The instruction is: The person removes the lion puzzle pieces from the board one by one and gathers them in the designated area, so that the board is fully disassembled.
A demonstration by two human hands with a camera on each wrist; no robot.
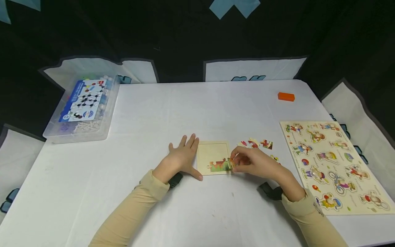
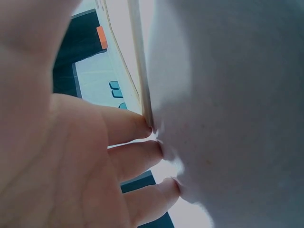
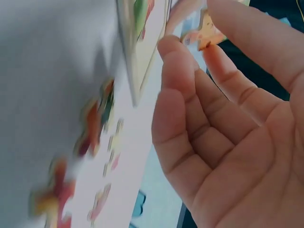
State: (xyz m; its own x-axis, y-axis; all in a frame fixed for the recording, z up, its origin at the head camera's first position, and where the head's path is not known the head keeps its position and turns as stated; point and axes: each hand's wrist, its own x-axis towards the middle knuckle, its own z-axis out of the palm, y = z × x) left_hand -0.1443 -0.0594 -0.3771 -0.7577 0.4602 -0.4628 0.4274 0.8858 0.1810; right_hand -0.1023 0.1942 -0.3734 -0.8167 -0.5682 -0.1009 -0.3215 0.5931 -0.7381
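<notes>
A small square wooden puzzle frame [image 1: 211,150] lies flat on the white table. Several joined puzzle pieces [image 1: 217,166], green and reddish-brown, fill part of its lower edge. My left hand [image 1: 181,158] rests spread at the frame's left side, fingers straight, fingertips on the table and right at the frame's edge. Over the frame's lower right corner, my right hand [image 1: 253,162] pinches a puzzle piece [image 3: 209,31] between thumb and index finger, close to the joined ones. Loose puzzle pieces [image 1: 266,144] lie just beyond the right hand; in the right wrist view they appear beside the frame.
A large wooden board with cartoon figure cut-outs [image 1: 331,161] lies at the right. An orange block [image 1: 286,96] sits at the far right. At the far left stands a clear plastic box [image 1: 106,127] with a blue-and-white booklet [image 1: 84,101] on top. Dark curtains surround the table.
</notes>
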